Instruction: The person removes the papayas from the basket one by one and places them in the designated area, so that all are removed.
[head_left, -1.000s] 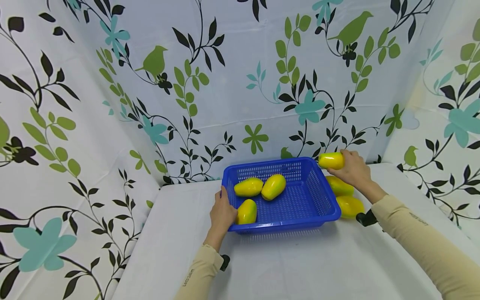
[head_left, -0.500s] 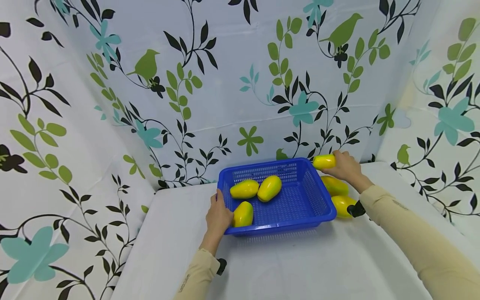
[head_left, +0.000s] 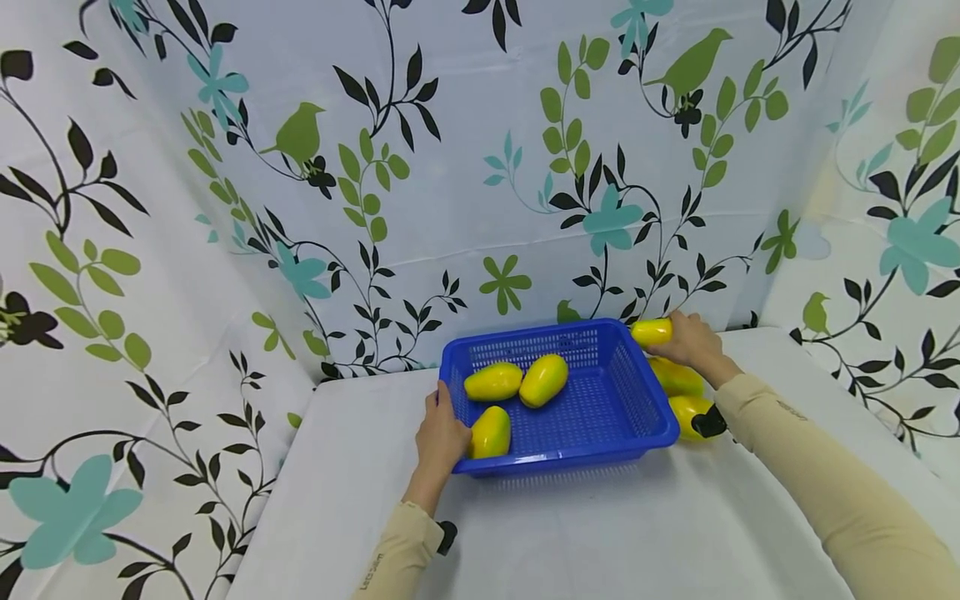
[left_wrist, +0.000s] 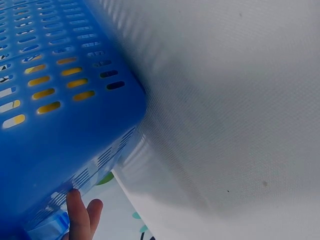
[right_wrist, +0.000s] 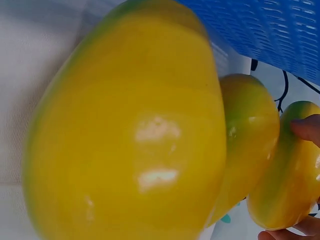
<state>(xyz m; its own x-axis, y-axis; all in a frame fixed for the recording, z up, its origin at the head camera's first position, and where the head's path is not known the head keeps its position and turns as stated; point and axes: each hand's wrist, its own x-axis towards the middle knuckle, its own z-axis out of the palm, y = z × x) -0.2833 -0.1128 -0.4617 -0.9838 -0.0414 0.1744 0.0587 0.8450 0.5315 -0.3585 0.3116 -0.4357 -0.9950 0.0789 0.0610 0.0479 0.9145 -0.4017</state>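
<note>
My left hand [head_left: 441,435] grips the left rim of the blue plastic basket [head_left: 577,457]; in the left wrist view its fingertips [left_wrist: 77,212] lie against the slotted side. Three yellow mangoes lie inside: a back-left mango [head_left: 492,382], a middle mango [head_left: 543,381] and a front-left mango [head_left: 491,432]. At the basket's back right corner, my right hand [head_left: 693,343] holds another mango [head_left: 651,332], thumb and fingers around it in the right wrist view. Below that hand, just outside the basket, are a farther mango [head_left: 677,377] and a nearer mango [head_left: 688,417], partly covered by the wrist strap.
The basket stands on a white cloth-covered table [head_left: 600,533]. Behind it hangs a patterned curtain [head_left: 480,208] with leaves, flowers and birds, which also closes off both sides. The nearer mango [right_wrist: 130,130] looms large in the right wrist view, next to the farther one.
My right hand, still holding its mango, has come slightly lower and nearer the basket's back right corner. The left hand keeps its grip on the rim. The head view has shifted a little.
</note>
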